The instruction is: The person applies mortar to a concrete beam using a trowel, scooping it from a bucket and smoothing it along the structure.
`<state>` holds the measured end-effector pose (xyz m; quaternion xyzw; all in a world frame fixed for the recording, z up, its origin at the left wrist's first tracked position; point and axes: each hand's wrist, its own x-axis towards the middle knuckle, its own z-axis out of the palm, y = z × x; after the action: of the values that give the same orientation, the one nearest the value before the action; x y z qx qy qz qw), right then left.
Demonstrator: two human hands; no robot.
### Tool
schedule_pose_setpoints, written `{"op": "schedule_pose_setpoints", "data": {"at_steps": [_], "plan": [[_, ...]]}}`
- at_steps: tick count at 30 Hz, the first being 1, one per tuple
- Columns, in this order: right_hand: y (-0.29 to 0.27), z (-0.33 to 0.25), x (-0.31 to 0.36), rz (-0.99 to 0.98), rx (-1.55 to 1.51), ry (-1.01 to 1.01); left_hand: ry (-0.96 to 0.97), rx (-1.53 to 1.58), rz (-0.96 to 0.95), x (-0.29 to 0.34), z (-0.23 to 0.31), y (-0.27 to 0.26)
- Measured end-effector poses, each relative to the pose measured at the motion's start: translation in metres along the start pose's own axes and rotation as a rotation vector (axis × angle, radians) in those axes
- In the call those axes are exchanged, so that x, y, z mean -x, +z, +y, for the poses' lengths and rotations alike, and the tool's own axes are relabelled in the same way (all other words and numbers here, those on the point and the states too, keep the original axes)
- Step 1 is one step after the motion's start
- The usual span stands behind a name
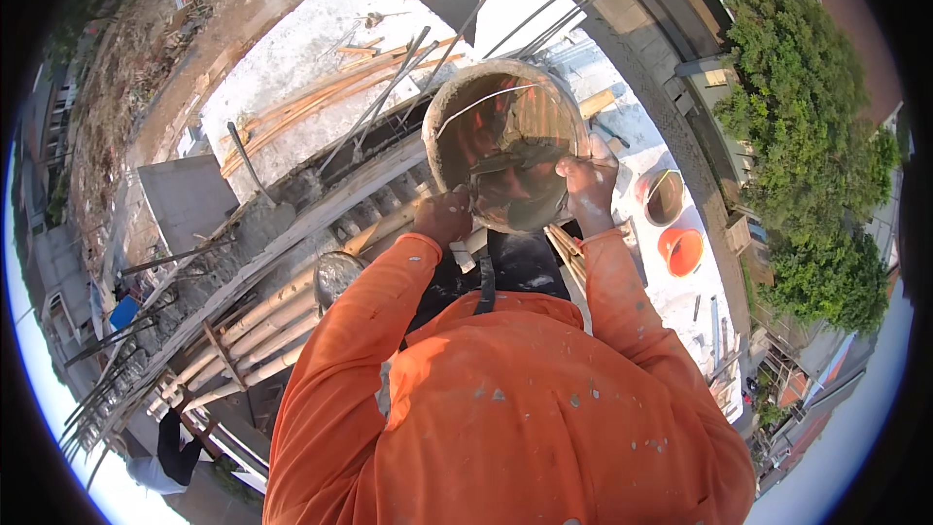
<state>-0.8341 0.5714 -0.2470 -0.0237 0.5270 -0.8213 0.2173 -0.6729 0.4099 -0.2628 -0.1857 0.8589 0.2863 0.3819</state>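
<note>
Bucket: you hold a round, mortar-crusted bucket tipped up in front of you, its mouth turned toward your face, well above the work below.
Left hand: your left hand grips the lower left rim, fingers curled shut on the edge.
Right hand: your right hand clamps the right rim, fingers wrapped over the lip and holding it.
Contents: grey wet mortar sits in the lower part of the bucket; the upper wall shows only a brown smear, so by the look of it the bucket is mostly emptied, with a last pool left.
Handle: a thin wire handle crosses the mouth, hanging loose, touched by neither hand.
Below: bamboo poles and steel rods lie across a formwork trench; you cannot tell from here how much mortar it already holds.
Nearby: two orange buckets stand on the pale slab to your right, apart from your hands.
Progress: judged from this, the pour looks well along, the remainder not yet tipped out.
Sleeves: your orange sleeves are speckled with dried splashes.
</note>
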Motion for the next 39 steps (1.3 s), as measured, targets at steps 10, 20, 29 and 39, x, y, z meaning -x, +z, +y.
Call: {"op": "schedule_pose_setpoints", "data": {"at_steps": [10, 20, 29, 39], "plan": [[-0.024, 0.005, -0.009, -0.037, -0.108, 0.040, 0.014, -0.180, 0.042, 0.072, -0.003, -0.002], [-0.015, 0.012, -0.004, 0.071, 0.087, -0.034, 0.047, -0.067, 0.337, -0.004, 0.055, -0.063], [0.005, 0.001, 0.001, 0.160, -0.017, -0.053, -0.054, -0.146, 0.212, -0.017, 0.045, -0.019], [-0.017, 0.034, -0.004, 0.127, 0.215, -0.205, -0.060, -0.090, 0.196, -0.029, 0.058, -0.018]]}}
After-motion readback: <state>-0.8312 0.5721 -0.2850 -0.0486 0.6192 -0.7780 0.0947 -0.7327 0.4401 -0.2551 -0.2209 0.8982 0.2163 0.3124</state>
